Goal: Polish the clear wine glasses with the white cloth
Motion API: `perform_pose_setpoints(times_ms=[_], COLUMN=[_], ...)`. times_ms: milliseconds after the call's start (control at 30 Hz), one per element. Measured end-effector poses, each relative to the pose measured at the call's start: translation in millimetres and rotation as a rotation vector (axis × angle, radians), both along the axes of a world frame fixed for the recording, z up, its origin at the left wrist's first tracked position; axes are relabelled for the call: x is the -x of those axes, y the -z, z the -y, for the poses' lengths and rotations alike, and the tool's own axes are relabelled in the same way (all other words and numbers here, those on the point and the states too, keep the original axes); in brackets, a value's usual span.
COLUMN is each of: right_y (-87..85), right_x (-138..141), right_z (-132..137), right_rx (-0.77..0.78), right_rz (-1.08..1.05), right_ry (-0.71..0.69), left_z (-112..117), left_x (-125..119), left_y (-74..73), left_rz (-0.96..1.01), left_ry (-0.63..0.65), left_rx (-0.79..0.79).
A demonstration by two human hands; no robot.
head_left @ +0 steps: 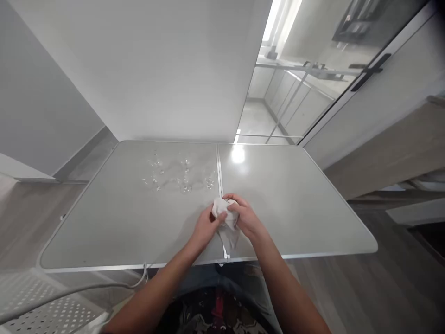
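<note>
Near the front middle of the table, a white cloth point(229, 235) is bunched between my two hands, its loose end hanging down toward me. My left hand point(208, 223) grips it from the left, thumb pressed on top. From the right, my right hand point(245, 217) has its fingers curled round the same cloth. Whether something is wrapped inside the bunch cannot be made out. Beyond my left hand stand several clear stemmed glasses, among them a front glass point(185, 186) and a glass point(209, 182) close to the table's seam.
The folding table point(104, 222) has a metal seam point(219, 169) across its middle and a white wall point(167, 74) behind it. A glass door point(295, 88) stands at the back right. A cable point(104, 285) and a perforated white panel point(45, 301) lie at the lower left.
</note>
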State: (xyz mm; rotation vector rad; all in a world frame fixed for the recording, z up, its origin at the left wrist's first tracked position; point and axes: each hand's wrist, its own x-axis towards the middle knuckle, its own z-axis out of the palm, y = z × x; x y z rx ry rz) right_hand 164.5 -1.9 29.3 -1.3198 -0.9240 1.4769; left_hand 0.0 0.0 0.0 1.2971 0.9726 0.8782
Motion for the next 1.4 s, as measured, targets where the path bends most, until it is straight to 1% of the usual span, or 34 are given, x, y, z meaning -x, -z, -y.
perform_pose_setpoints(times_ms=[67,100,200,233,267,333,367,400,433,500,567,633,700,733,767,833,867,900,967,1000,1033,1067,1100,1133,1200,1267,1300,1333,1367,1400], right_y=[-7.8,-11.3,-19.7,-21.5,-22.8,-23.7,-23.4,-22.9,-22.1,-21.0,-21.4,-23.5,-26.5,-28.1,-29.8,-33.9,-36.6,-39.7,-46.9,-50.5,-53.9,-56.8,-59.2,-60.9,-61.7,-58.0,-54.2,-48.9,-42.4,-35.1], right_x=[-4,-8,-22,-24,-26,-27,-27,-27,-28,-30,-34,-38,-42,-45,-46,-50,-51,-51,-52,-52,-52,-52,-52,-54,-61,-72,-77,-81,-82,-80], right_z=[8,11,20,23,25,28,28,29,29,31,33,36,39,39,40,41,41,43,47,51,55,59,62,66,69,68,67,66,64,64], right_rx=[-0.036,-0.039,0.018,0.019,-0.016,-0.170,-0.251,-0.310,-0.338,-0.351,-0.414,-0.529,-0.595,-0.581,-0.534,-0.363,-0.254,-0.145,0.044,0.109,0.146,0.154,0.143,0.122,0.079,0.066,0.055,0.036,0.018,0.012], right_rz=[0.080,0.108,0.093,0.084,0.096,0.164,0.190,0.197,0.190,0.187,0.280,0.388,0.406,0.388,0.357,0.240,0.141,0.019,-0.220,-0.300,-0.348,-0.371,-0.378,-0.378,-0.365,-0.340,-0.332,-0.338,-0.361,-0.405], right_ry=[-0.009,-0.041,-0.224,-0.248,-0.224,-0.075,-0.004,0.041,0.060,0.063,0.106,0.177,0.200,0.197,0.193,0.161,0.110,0.028,-0.202,-0.309,-0.382,-0.409,-0.393,-0.348,-0.219,-0.100,-0.036,0.029,0.079,0.093], left_z=[-6,-10,-24,-28,-32,-36,-37,-37,-37,-37,-37,-38,-38,-38,-38,-38,-39,-40,-43,-44,-45,-46,-46,-46,-43,-40,-39,-37,-36,-34], left_x=[-6,-6,-3,-3,-3,-5,-8,-10,-13,-17,-19,-17,-13,-11,-9,-6,-6,-5,-5,-4,-2,0,4,8,18,26,29,31,31,30], left_y=[-10.9,-16.9,-36.6,-43.1,-49.2,-59.2,-62.8,-65.4,-66.9,-67.3,-65.6,-63.9,-63.4,-63.7,-64.1,-65.1,-65.6,-66.3,-68.5,-70.3,-72.5,-74.8,-77.0,-78.8,-80.4,-79.4,-78.5,-77.7,-77.5,-78.0], left_rz=[0.024,0.016,-0.056,-0.089,-0.123,-0.177,-0.179,-0.153,-0.104,0.034,0.130,0.153,0.163,0.179,0.204,0.255,0.264,0.251,0.167,0.114,0.064,0.024,-0.006,-0.026,-0.038,-0.017,0.007,0.046,0.098,0.159], left_ry=[-0.068,-0.071,-0.007,0.005,-0.002,-0.055,-0.087,-0.116,-0.138,-0.147,-0.126,-0.086,-0.037,-0.003,0.029,0.068,0.064,0.040,-0.011,-0.017,-0.005,0.028,0.086,0.162,0.328,0.450,0.472,0.457,0.415,0.356], left_rx=[-0.008,-0.016,-0.049,-0.077,-0.122,-0.242,-0.283,-0.291,-0.261,-0.113,0.021,0.077,0.099,0.107,0.112,0.123,0.135,0.150,0.160,0.156,0.153,0.161,0.185,0.221,0.288,0.302,0.301,0.303,0.309,0.320])
